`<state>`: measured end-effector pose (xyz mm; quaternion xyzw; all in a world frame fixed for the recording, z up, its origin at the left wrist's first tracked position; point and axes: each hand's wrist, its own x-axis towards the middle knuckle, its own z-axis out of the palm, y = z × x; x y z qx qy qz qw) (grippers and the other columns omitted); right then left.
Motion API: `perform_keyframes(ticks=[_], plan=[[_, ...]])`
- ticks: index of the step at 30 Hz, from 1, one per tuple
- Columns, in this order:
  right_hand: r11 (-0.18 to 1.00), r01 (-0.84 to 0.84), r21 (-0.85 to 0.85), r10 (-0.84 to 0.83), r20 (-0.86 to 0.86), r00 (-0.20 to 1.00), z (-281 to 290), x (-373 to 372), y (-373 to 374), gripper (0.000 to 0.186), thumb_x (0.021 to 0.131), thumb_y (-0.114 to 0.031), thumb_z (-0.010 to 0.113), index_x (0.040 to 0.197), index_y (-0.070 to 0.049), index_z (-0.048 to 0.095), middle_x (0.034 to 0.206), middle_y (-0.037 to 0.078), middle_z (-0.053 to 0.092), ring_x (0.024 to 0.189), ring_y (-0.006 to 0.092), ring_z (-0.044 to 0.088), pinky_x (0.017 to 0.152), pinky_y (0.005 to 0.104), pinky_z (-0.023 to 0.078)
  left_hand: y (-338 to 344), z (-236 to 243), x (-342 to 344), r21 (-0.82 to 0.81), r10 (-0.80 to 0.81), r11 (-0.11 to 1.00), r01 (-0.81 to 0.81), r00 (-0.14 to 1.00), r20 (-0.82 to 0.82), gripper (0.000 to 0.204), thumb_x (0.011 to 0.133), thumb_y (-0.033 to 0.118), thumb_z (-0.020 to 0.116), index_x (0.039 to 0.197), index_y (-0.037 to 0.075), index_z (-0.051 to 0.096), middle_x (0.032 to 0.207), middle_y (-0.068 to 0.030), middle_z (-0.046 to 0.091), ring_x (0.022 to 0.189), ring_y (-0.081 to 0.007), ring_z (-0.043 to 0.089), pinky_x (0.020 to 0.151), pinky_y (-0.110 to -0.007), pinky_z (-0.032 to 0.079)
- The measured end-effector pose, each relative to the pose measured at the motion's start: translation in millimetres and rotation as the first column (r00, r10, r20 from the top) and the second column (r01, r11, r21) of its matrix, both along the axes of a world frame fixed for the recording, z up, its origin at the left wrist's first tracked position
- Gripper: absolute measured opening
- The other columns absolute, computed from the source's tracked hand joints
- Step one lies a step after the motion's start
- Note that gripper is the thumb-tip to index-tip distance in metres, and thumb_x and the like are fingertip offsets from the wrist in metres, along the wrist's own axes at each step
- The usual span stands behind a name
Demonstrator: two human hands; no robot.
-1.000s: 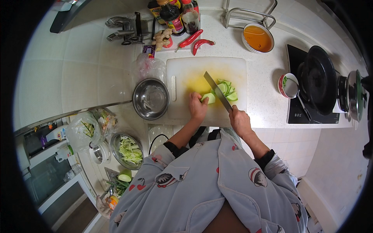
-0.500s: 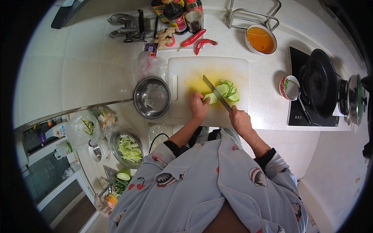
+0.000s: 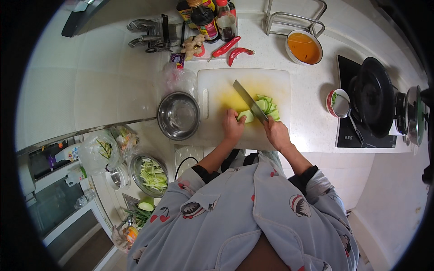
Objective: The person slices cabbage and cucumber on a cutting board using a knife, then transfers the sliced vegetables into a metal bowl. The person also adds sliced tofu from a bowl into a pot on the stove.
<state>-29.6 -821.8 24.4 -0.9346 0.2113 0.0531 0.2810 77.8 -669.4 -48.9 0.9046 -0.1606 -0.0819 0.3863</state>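
Note:
My right hand [image 3: 276,134] is closed around the handle of a kitchen knife [image 3: 247,99], whose wide blade slants up and to the left across the white cutting board [image 3: 212,131]. Fingers of my left hand [image 3: 233,126] grip the left end of a pale green vegetable piece [image 3: 245,116], possibly squash. The blade stands at that piece's right end; whether it touches is hard to see. Cut slices [image 3: 271,107] with green rims lie in a fanned pile right of the blade. Left of the board sits a steel bowl [image 3: 178,115] with nothing visible in it.
Beyond the board are red chilies [image 3: 226,46], ginger [image 3: 193,47] and sauce bottles [image 3: 203,21]. A bowl of orange liquid [image 3: 304,47] stands at the back right. Further right are a small bowl with a spoon [image 3: 338,104] and a black pan [image 3: 373,97]. Shredded vegetable fills a bowl [image 3: 153,175] at lower left.
The knife has shifted slightly left and up, with its handle closer to the slices. My right hand has moved a little left. My left hand keeps its hold on the vegetable piece.

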Motion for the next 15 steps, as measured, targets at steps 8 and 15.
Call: perform_keyframes(ticks=[8, 15], plan=[[0.991, -0.103, -0.089, 0.097, -0.071, 0.993, 5.0, -4.0, 2.4, 0.020, 0.093, -0.021, 0.049, 0.096, -0.002, 0.054, 0.062, 0.021, 0.062, 0.058, 0.0396, 0.062, 0.055, 0.0493, 0.051, 0.3, -0.3, -2.1, -0.055, 0.009, 0.998, -0.007, 1.000, 0.029, 0.035, 0.070, 0.014, 0.078, 0.086, 0.006, 0.049, 0.080, -0.0122, 0.053, 0.072, -0.0320, 0.055, 0.065, -0.042, 0.044], [0.998, -0.003, -0.059, 0.006, 0.050, 0.999, -20.8, 9.2, 14.8, 0.020, 0.093, -0.022, 0.050, 0.095, -0.002, 0.055, 0.064, 0.021, 0.062, 0.058, 0.0398, 0.062, 0.054, 0.0487, 0.051, -0.6, 8.8, -0.4, -0.061, -0.053, 0.997, 0.052, 0.999, -0.010, 0.036, 0.071, 0.015, 0.078, 0.096, 0.007, 0.052, 0.088, -0.0129, 0.054, 0.082, -0.0329, 0.056, 0.071, -0.043, 0.046]])
